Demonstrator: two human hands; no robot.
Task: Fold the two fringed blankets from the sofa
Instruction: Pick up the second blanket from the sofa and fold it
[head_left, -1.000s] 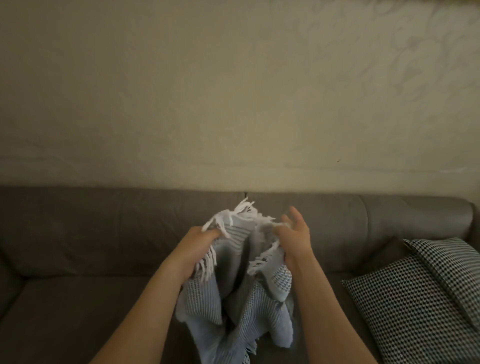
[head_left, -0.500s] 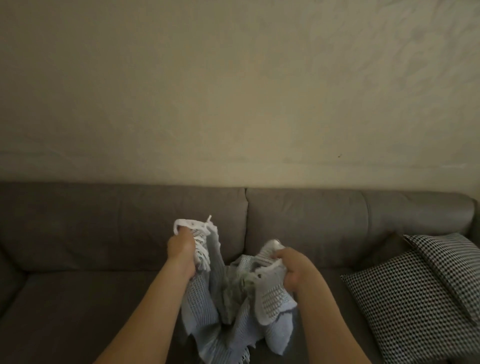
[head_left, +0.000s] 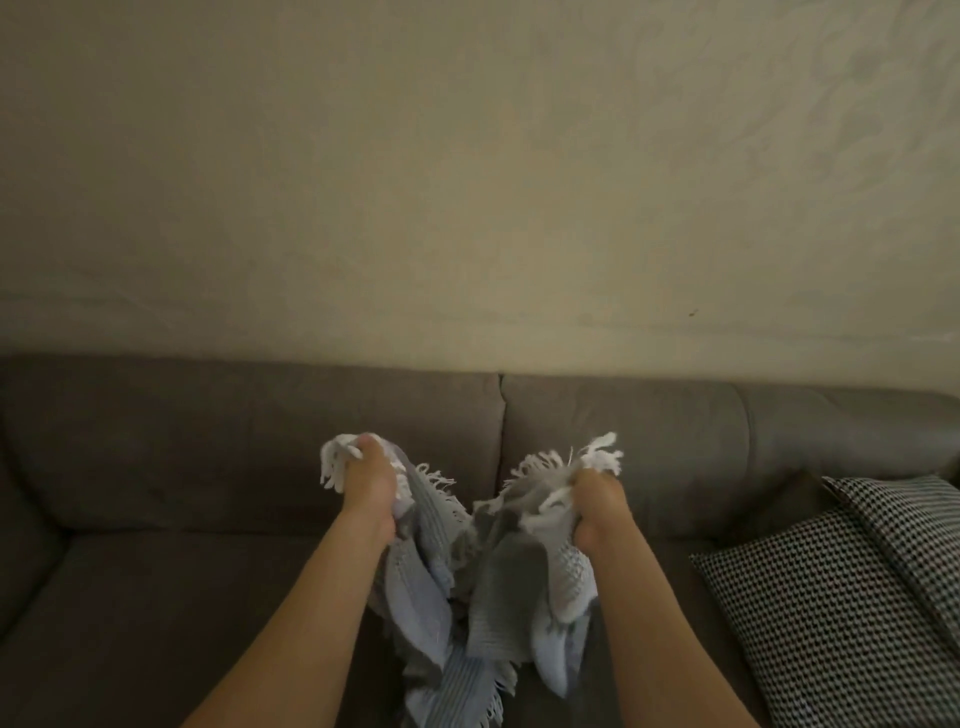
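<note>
In the head view, the left hand (head_left: 366, 480) and right hand (head_left: 597, 506) each clenched a fringed edge of the pale blue-grey blanket (head_left: 488, 587), which hung bunched between them above the sofa (head_left: 208, 467) seat. Half a second before, the fists sat closer together; now they had drawn apart and the right had risen level, so the top edge was probably being spread out for a first fold. The second blanket was not visible. A checked cushion (head_left: 841, 597) lay at the right.
</note>
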